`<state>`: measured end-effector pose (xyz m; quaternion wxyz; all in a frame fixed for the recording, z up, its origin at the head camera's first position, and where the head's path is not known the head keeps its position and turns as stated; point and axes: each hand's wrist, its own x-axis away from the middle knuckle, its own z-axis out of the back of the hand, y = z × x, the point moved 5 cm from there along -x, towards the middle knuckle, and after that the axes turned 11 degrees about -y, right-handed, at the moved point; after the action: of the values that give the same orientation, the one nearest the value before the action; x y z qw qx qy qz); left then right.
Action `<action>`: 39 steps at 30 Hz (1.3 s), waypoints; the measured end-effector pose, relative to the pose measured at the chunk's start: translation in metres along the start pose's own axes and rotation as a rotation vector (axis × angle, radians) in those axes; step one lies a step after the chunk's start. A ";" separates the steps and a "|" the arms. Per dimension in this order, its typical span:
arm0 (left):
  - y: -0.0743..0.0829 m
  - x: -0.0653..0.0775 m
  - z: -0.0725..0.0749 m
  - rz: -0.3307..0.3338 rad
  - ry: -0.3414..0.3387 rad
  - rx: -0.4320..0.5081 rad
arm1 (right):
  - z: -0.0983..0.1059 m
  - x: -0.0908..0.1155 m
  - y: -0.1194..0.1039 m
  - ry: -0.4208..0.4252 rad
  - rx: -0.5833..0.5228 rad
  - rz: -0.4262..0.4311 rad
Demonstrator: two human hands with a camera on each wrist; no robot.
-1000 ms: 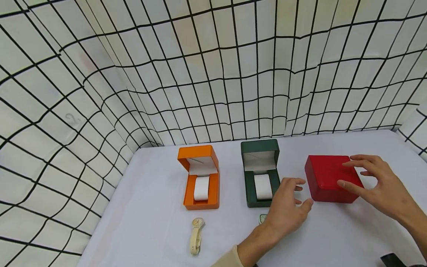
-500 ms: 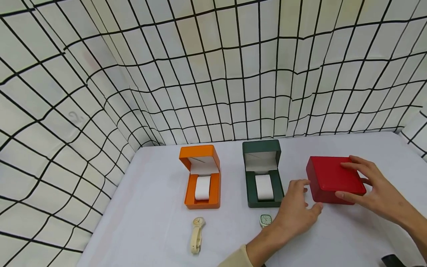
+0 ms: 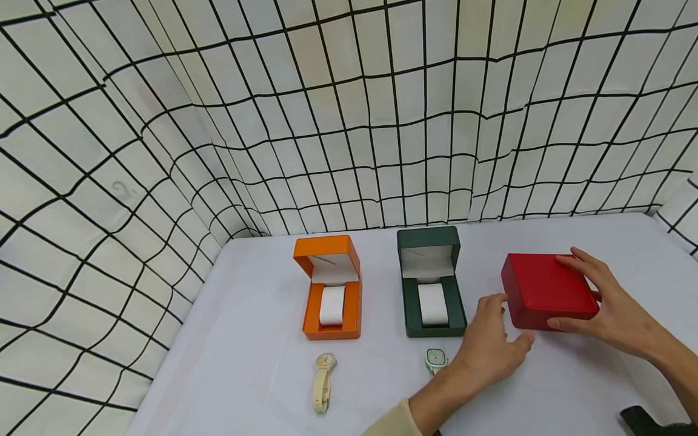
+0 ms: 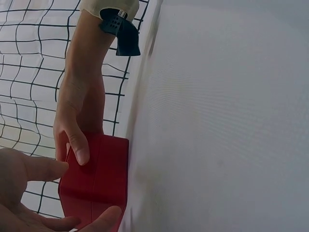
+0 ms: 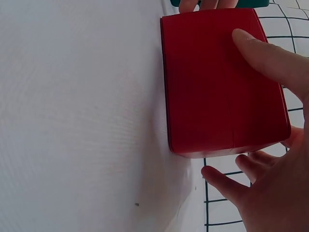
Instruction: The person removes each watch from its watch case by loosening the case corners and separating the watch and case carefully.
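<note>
A closed red box (image 3: 548, 284) stands on the right of the white table. My right hand (image 3: 616, 306) holds its right end, the thumb on the front face and the forefinger over the top; lower fingers spread beside it in the right wrist view. My left hand (image 3: 493, 342) is at the box's left end, fingertips right at that side, thumb held off and fingers loosely bent. Behind the left hand is an open green watch box (image 3: 433, 327) with a white cushion. A pale green watch (image 3: 436, 358) lies before it, its strap partly hidden by the left wrist.
To the left an open orange watch box (image 3: 331, 333) holds a white cushion, with a cream watch (image 3: 323, 384) lying in front. White cloth covers the table (image 3: 245, 339). A black grid net (image 3: 338, 133) over white walls stands behind and left. A black object (image 3: 640, 421) lies front right.
My left hand has moved right, up to the red box's left end. The right hand has drawn in onto the box's right end. The pale green watch shows more.
</note>
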<state>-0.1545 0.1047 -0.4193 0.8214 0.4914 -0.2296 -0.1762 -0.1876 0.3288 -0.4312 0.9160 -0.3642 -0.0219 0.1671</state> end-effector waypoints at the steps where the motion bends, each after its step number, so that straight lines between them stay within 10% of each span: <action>1: 0.000 0.000 -0.001 0.002 0.000 0.000 | 0.000 0.000 0.000 0.000 -0.006 0.004; 39: 0.007 -0.009 -0.023 0.101 0.049 0.203 | 0.006 -0.002 0.006 -0.021 0.011 0.019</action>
<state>-0.1495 0.1293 -0.4240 0.7807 0.5640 -0.2506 -0.0982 -0.1923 0.3365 -0.4303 0.9161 -0.3574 -0.0270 0.1797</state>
